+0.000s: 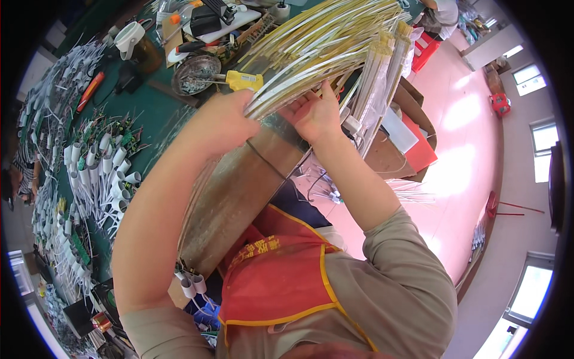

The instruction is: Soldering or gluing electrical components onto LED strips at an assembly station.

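Observation:
A long bundle of thin white and yellow strips (317,51) reaches from the far side of the table toward me. My left hand (232,118) is closed around its near end, with the fingertips mostly hidden under my hand and the strips. My right hand (315,116) cups the bundle from below, palm turned up. Its thumb rises along the right side and its curled fingers go partly out of sight under the strips. Just beyond my left hand, a yellow-handled tool (242,80) rests across a metal bowl (190,85) of small silvery bits.
Many white cylindrical parts with wires (95,167) cover the left of the green table (161,116). A white cup (128,39) and an orange tool (90,92) are nearby. Cardboard boxes (388,157) stand right of the bundle. Another person (443,18) is at the far right.

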`<action>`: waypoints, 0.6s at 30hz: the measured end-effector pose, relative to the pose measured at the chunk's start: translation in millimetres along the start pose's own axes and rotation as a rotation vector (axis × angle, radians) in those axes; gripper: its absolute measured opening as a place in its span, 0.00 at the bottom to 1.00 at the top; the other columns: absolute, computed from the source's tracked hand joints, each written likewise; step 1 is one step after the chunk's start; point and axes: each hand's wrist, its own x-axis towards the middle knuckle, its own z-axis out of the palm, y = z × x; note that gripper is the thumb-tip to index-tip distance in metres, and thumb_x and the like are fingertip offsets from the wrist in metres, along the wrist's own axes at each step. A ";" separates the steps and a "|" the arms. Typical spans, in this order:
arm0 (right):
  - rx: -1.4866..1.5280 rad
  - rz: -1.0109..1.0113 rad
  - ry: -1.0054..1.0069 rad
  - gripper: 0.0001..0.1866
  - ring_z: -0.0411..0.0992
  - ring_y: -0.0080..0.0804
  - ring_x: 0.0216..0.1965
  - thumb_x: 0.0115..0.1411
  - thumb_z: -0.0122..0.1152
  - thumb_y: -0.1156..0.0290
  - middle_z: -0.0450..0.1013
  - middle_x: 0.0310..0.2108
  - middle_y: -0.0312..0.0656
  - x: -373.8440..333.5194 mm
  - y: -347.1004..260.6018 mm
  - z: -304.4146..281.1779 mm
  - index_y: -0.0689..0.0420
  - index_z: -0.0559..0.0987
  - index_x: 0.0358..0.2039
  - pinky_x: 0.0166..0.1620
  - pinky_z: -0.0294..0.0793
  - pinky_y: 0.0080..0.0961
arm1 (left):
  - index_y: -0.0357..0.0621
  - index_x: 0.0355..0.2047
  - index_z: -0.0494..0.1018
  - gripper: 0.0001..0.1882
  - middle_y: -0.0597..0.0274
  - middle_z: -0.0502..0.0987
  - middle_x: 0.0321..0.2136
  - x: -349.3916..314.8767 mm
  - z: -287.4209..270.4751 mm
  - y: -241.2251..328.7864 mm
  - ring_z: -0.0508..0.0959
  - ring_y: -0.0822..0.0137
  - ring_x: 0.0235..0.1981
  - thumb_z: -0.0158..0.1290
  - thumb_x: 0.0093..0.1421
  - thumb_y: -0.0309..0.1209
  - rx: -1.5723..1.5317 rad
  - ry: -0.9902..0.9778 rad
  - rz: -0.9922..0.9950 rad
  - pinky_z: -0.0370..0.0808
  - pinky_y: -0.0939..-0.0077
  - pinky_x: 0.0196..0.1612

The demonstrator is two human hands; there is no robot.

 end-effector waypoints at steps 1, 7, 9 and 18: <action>0.042 0.013 -0.012 0.48 0.71 0.49 0.60 0.67 0.44 0.26 0.72 0.58 0.50 -3.2 3.3 4.0 0.63 0.67 0.62 0.63 0.67 0.62 | 0.35 0.45 0.74 0.18 0.44 0.81 0.36 2.5 6.5 -10.6 0.81 0.51 0.39 0.59 0.55 0.30 0.085 0.029 0.034 0.77 0.57 0.43; 0.030 0.068 -0.043 0.25 0.76 0.51 0.51 0.72 0.55 0.48 0.77 0.48 0.50 -19.1 26.0 16.9 0.60 0.73 0.50 0.59 0.74 0.54 | 0.41 0.60 0.69 0.33 0.41 0.81 0.45 -17.9 33.1 -17.9 0.81 0.43 0.48 0.62 0.54 0.34 0.273 0.093 -0.049 0.77 0.52 0.51; 0.104 0.082 -0.060 0.20 0.77 0.51 0.49 0.69 0.61 0.57 0.76 0.47 0.51 -15.0 27.9 16.1 0.60 0.71 0.50 0.57 0.77 0.51 | 0.43 0.66 0.66 0.39 0.41 0.80 0.47 -37.2 38.9 -27.0 0.80 0.42 0.49 0.64 0.53 0.35 0.317 0.179 -0.037 0.77 0.51 0.53; 0.132 0.073 -0.058 0.28 0.74 0.53 0.56 0.73 0.54 0.54 0.74 0.51 0.53 -19.1 30.9 15.2 0.65 0.66 0.60 0.66 0.68 0.62 | 0.45 0.66 0.65 0.40 0.43 0.79 0.47 -129.5 38.2 -103.0 0.80 0.41 0.49 0.65 0.52 0.33 0.652 0.372 -0.097 0.76 0.49 0.53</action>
